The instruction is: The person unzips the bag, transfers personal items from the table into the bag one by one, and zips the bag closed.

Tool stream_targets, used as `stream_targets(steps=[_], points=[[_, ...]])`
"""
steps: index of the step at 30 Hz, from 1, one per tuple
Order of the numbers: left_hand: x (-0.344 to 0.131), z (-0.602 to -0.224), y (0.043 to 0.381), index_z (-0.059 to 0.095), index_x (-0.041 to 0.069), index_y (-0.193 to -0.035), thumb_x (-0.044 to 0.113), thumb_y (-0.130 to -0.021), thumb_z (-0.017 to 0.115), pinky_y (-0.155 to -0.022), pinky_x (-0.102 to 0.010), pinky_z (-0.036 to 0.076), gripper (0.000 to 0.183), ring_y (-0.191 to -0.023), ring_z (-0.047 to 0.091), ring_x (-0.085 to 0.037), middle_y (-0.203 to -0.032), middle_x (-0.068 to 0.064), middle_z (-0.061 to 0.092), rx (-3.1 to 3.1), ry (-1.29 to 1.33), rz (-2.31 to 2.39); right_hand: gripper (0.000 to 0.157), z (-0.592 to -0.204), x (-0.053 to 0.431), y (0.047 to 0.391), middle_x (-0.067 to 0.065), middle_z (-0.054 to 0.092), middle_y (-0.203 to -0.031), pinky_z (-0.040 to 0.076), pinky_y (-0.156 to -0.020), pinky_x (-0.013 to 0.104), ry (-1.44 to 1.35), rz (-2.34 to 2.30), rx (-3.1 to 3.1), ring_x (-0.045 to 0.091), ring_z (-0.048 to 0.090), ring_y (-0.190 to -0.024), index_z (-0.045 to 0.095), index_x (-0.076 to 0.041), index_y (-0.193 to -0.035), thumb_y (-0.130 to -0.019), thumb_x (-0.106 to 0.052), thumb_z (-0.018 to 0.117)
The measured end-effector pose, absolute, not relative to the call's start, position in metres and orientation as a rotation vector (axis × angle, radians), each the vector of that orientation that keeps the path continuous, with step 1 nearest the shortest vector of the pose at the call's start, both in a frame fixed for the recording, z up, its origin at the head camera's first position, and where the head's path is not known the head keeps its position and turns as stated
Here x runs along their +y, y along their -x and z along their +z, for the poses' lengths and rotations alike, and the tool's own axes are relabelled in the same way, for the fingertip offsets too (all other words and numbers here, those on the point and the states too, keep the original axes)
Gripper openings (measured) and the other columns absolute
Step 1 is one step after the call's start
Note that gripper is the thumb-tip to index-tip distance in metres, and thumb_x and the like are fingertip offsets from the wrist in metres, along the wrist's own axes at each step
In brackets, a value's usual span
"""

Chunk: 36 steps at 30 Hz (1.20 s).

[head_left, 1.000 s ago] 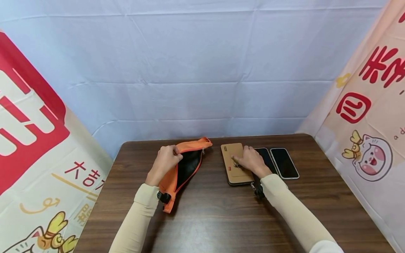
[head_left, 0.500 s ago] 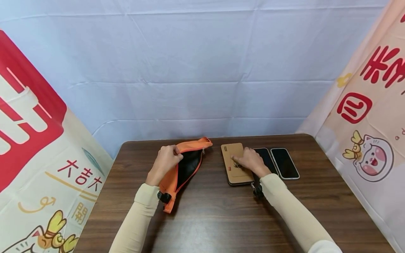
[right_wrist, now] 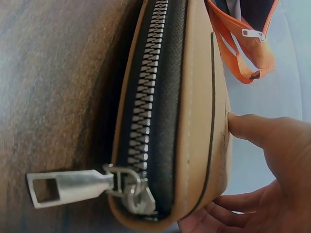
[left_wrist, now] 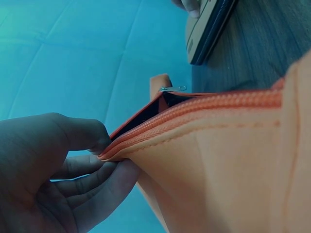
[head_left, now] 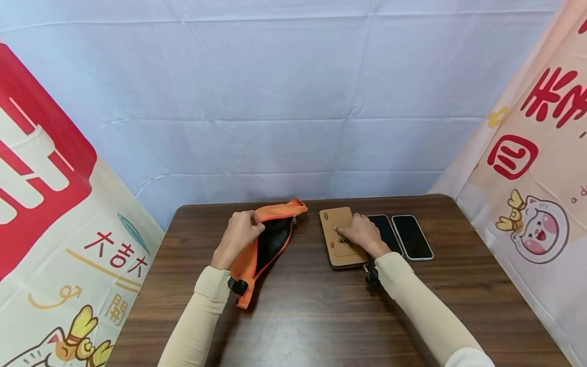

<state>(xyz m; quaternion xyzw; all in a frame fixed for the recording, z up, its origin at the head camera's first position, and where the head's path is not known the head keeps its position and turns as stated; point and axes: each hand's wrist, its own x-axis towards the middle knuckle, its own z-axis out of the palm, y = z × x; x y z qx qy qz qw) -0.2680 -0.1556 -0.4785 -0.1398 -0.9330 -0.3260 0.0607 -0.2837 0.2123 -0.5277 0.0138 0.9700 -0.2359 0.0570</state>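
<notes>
In the head view my left hand [head_left: 239, 235] pinches the edge of an orange zip bag [head_left: 245, 261] lying at the left of the table. Its zipper is undone, and the black lining shows. The left wrist view has thumb and fingers pinching the zipper edge [left_wrist: 194, 108], with the mouth gaping beside them. My right hand [head_left: 364, 233] grips a tan zip-around wallet [head_left: 340, 259], thumb on its upper face and fingers round its right edge. The right wrist view shows the wallet's metal zipper [right_wrist: 142, 116] closed along this side, its silver pull [right_wrist: 68, 188] sticking out.
Right of the wallet lie two dark-screened phones, one [head_left: 386, 229] partly behind the right hand and one with a white edge [head_left: 412, 237]. The brown wooden table [head_left: 293, 326] meets a pale cloth backdrop [head_left: 275, 102]. Printed cloths hang at both sides.
</notes>
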Motion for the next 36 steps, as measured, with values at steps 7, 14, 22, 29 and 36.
stream_targets(steps=[7,14,22,29,36], points=[[-0.155,-0.478,0.269,0.068,0.008,-0.087,0.008,-0.097,0.069,-0.06,-0.031,0.046,0.01,-0.056,0.054,-0.015,-0.074,-0.006,0.065,-2.821,0.432,-0.977,0.089,-0.525,0.21,0.283,0.037,0.055,-0.139,0.054,-0.085,0.058,-0.083,-0.743,2.934,0.045,0.063,-0.103,0.05,0.016,-0.143,-0.098,-0.058,0.067],[-0.154,-0.476,0.268,0.069,0.008,-0.088,0.008,-0.098,0.07,-0.061,-0.031,0.049,0.01,-0.058,0.057,-0.015,-0.078,-0.006,0.068,-2.819,0.432,-0.966,0.087,-0.522,0.205,0.284,0.039,0.049,-0.142,0.052,-0.08,0.054,-0.11,-0.775,2.923,0.04,0.06,-0.095,0.05,0.015,-0.143,-0.098,-0.058,0.068],[-0.153,-0.475,0.267,0.069,0.008,-0.088,0.008,-0.097,0.071,-0.06,-0.03,0.047,0.009,-0.058,0.056,-0.015,-0.077,-0.006,0.068,-2.816,0.44,-0.976,0.089,-0.522,0.203,0.285,0.039,0.048,-0.141,0.05,-0.075,0.05,-0.126,-0.789,2.908,0.038,0.059,-0.087,0.048,0.016,-0.143,-0.097,-0.058,0.069],[-0.154,-0.476,0.266,0.069,0.007,-0.088,0.007,-0.097,0.07,-0.06,-0.03,0.047,0.009,-0.057,0.055,-0.015,-0.076,-0.007,0.067,-2.809,0.45,-0.974,0.096,-0.522,0.202,0.287,0.04,0.046,-0.142,0.052,-0.078,0.053,-0.135,-0.835,2.888,0.041,0.06,-0.093,0.038,0.018,-0.147,-0.097,-0.057,0.07],[-0.153,-0.476,0.267,0.069,0.008,-0.088,0.008,-0.098,0.07,-0.06,-0.031,0.048,0.01,-0.058,0.056,-0.015,-0.077,-0.006,0.068,-2.812,0.438,-0.993,0.104,-0.521,0.197,0.286,0.035,0.056,-0.126,0.051,-0.079,0.05,-0.194,-1.006,2.8,0.04,0.061,-0.094,0.023,0.016,-0.155,-0.096,-0.053,0.072]])
